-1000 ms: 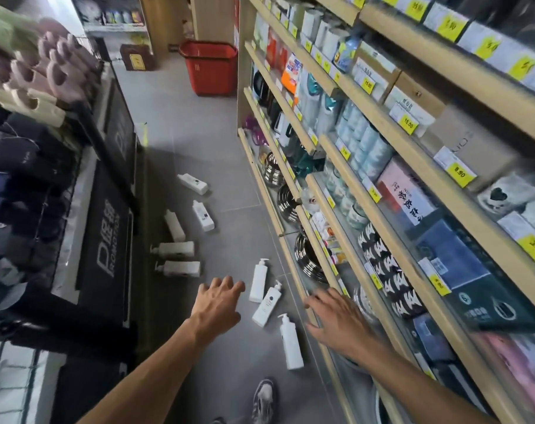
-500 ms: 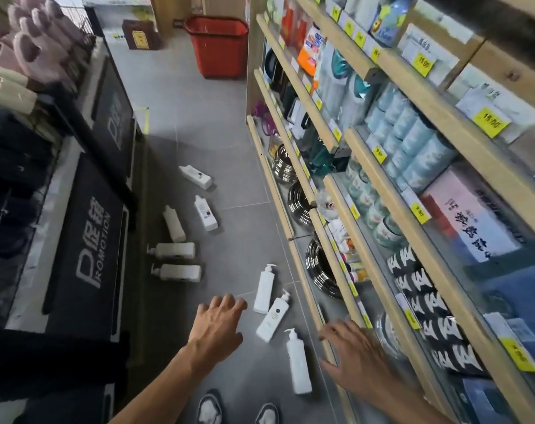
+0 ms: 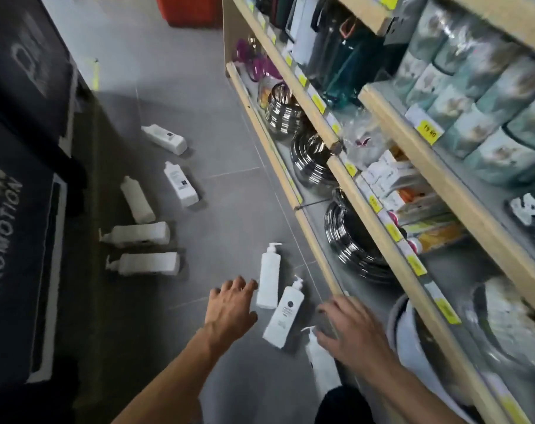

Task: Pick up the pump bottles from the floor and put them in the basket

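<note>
My left hand [image 3: 232, 304] hovers slack and empty just beside a tall white plastic pump bottle [image 3: 269, 276] lying near the right edge of the grey tiled floor [image 3: 229, 209]; my right hand [image 3: 349, 328], spread and holding nothing, hangs over a second white pump bottle [image 3: 323, 367]; I'd wrap each body mid-length, not the pump; the red plastic basket [image 3: 192, 10] stands at the far edge.

floor [image 3: 229, 194]: grey tiles | pump bottles [image 3: 269, 275]: eight lying flat; scattered | basket [image 3: 188, 10]: red; far end
</note>
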A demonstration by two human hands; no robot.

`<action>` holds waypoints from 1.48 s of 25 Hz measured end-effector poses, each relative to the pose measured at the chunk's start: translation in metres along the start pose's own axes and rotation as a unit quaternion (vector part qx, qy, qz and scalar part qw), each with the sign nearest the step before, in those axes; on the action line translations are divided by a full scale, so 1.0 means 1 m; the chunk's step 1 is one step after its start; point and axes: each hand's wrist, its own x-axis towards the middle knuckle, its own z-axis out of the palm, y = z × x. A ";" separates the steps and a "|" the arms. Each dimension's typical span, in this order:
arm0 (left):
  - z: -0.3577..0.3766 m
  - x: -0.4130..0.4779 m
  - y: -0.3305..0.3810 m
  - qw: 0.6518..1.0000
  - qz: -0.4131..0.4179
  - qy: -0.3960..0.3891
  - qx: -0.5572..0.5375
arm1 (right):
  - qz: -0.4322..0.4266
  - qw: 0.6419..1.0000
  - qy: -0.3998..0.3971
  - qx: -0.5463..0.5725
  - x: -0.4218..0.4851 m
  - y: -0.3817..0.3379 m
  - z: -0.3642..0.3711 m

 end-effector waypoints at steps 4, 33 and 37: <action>0.098 0.095 -0.024 1.000 -0.009 0.011 0.001 | 0.050 0.998 0.026 0.002 0.070 0.023 0.113; 0.317 0.252 -0.059 0.980 -0.151 0.069 -0.109 | 0.510 0.825 -0.085 0.231 0.116 0.063 0.398; 0.333 0.254 -0.059 0.976 -0.163 0.095 -0.110 | 0.537 0.803 -0.069 0.250 0.109 0.049 0.416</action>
